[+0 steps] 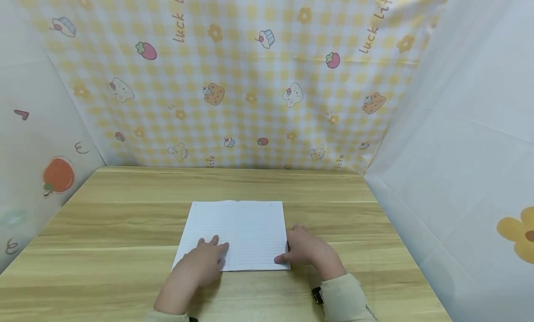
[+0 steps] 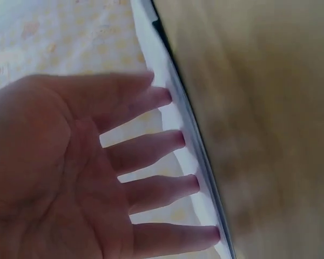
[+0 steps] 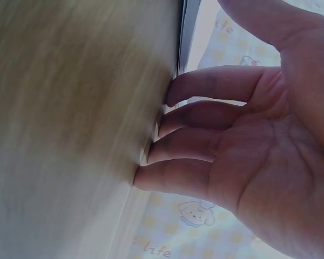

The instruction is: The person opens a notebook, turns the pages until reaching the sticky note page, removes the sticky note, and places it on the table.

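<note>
Nearest the camera, at the bottom edge, is my pale left sleeve [image 1: 167, 317], with the bare forearm reaching up from it. At the far left hangs a pale cloth wall [image 1: 25, 67] printed with a red fruit [image 1: 59, 175], and beside it the wood-grain table [image 1: 125, 229] begins. My left hand [image 1: 203, 262] rests on the lower left page of a notebook [image 1: 256, 229], fingers spread and nearly straight, its grip wide, the fingertips touching the paper. The notebook lies on the table near the middle, opened out to two ruled pages, and behind it a yellow checked cloth [image 1: 250, 72] rises at the table's far edge. My right hand [image 1: 306, 248] is at the notebook's lower right corner: the thumb lies on the page while the fingers touch the table just beside the edge, the grip loosely wide. Right of that come a dark band [image 1: 318, 295] by the wrist, my right sleeve [image 1: 346, 299] and then the white cloth wall [image 1: 459, 141] with a yellow flower [image 1: 521, 234] printed on it
</note>
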Motion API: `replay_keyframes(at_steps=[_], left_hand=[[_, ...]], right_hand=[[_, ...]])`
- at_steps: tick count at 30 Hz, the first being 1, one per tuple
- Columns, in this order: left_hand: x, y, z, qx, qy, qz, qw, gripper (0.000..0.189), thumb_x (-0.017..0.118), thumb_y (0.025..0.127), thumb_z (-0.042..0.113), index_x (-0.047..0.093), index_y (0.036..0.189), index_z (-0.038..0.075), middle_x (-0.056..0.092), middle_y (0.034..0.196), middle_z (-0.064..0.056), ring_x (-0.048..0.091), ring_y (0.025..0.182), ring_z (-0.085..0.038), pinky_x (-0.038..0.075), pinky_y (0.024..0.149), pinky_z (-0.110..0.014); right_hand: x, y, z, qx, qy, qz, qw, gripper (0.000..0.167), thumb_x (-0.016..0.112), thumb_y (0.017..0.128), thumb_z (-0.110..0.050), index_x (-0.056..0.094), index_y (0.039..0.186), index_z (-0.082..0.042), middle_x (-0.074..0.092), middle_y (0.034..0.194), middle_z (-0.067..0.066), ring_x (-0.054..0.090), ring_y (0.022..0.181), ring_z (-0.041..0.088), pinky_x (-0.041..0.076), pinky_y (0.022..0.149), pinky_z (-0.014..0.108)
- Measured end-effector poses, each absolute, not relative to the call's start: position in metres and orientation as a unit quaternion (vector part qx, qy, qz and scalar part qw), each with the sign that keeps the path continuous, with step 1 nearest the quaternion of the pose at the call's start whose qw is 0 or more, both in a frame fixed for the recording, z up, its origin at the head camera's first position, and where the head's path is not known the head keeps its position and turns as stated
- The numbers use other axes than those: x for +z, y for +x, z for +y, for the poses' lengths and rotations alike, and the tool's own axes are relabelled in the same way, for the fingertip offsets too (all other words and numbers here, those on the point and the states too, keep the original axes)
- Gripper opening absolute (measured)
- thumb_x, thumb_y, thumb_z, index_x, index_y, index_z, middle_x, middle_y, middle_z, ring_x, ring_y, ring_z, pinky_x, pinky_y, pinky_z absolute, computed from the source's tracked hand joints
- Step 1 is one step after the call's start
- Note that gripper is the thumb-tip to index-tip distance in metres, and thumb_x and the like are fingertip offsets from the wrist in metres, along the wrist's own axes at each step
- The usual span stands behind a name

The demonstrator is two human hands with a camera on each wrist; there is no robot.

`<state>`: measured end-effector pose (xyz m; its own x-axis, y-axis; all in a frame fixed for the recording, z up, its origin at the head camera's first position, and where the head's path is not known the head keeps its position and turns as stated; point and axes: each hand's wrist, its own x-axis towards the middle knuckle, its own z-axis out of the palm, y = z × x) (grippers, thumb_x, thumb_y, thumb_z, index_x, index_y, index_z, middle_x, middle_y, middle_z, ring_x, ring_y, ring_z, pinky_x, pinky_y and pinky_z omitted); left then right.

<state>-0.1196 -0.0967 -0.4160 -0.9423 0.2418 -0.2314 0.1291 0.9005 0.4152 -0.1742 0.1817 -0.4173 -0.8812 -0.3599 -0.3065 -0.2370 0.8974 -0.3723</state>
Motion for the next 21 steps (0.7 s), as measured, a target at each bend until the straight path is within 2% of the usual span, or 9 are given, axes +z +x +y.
replay_keyframes(at_steps=[2, 6, 9, 13, 21], left_hand=[[-0.4131, -0.1220, -0.0986, 0.213, 0.102, 0.959, 0.157, 0.043, 0.064, 0.104, 0.016, 0.064, 0.146, 0.003, 0.045, 0.160, -0.035, 0.034, 0.145, -0.071, 0.039, 0.105, -0.086], [-0.4078, -0.1252, -0.1021, 0.219, 0.107, 0.952, 0.183, 0.043, 0.063, 0.106, 0.018, 0.064, 0.144, 0.001, 0.045, 0.159, -0.037, 0.037, 0.144, -0.070, 0.037, 0.114, -0.079], [-0.4056, -0.1277, -0.1024, 0.217, 0.103, 0.952, 0.189, 0.040, 0.063, 0.106, 0.018, 0.066, 0.143, 0.003, 0.047, 0.159, -0.036, 0.042, 0.144, -0.066, 0.039, 0.115, -0.076], [-0.4053, -0.1300, -0.1019, 0.213, 0.100, 0.952, 0.196, 0.041, 0.063, 0.106, 0.018, 0.066, 0.144, 0.004, 0.046, 0.160, -0.035, 0.041, 0.145, -0.065, 0.037, 0.117, -0.075], [-0.4083, -0.1285, -0.1022, 0.216, 0.110, 0.952, 0.189, 0.044, 0.067, 0.103, 0.017, 0.064, 0.145, 0.003, 0.044, 0.160, -0.037, 0.033, 0.145, -0.071, 0.036, 0.114, -0.080]], right_hand=[[-0.4169, -0.1742, 0.1812, -0.166, -0.157, 0.955, 0.188, 0.056, 0.090, 0.085, -0.044, 0.070, 0.111, 0.001, 0.060, 0.130, 0.026, 0.060, 0.114, 0.034, 0.056, 0.099, 0.055], [-0.4150, -0.1736, 0.1793, -0.164, -0.159, 0.955, 0.189, 0.053, 0.090, 0.084, -0.043, 0.070, 0.108, 0.000, 0.061, 0.125, 0.023, 0.058, 0.107, 0.030, 0.056, 0.096, 0.054], [-0.4154, -0.1736, 0.1801, -0.160, -0.162, 0.956, 0.187, 0.054, 0.090, 0.084, -0.044, 0.071, 0.108, 0.000, 0.062, 0.126, 0.022, 0.058, 0.106, 0.029, 0.056, 0.096, 0.054], [-0.4166, -0.1741, 0.1806, -0.159, -0.164, 0.956, 0.186, 0.054, 0.090, 0.083, -0.044, 0.072, 0.110, 0.000, 0.063, 0.129, 0.022, 0.059, 0.110, 0.029, 0.056, 0.097, 0.054], [-0.4182, -0.1756, 0.1818, -0.157, -0.161, 0.957, 0.186, 0.058, 0.091, 0.082, -0.045, 0.072, 0.113, 0.001, 0.062, 0.130, 0.023, 0.059, 0.109, 0.029, 0.057, 0.097, 0.052]])
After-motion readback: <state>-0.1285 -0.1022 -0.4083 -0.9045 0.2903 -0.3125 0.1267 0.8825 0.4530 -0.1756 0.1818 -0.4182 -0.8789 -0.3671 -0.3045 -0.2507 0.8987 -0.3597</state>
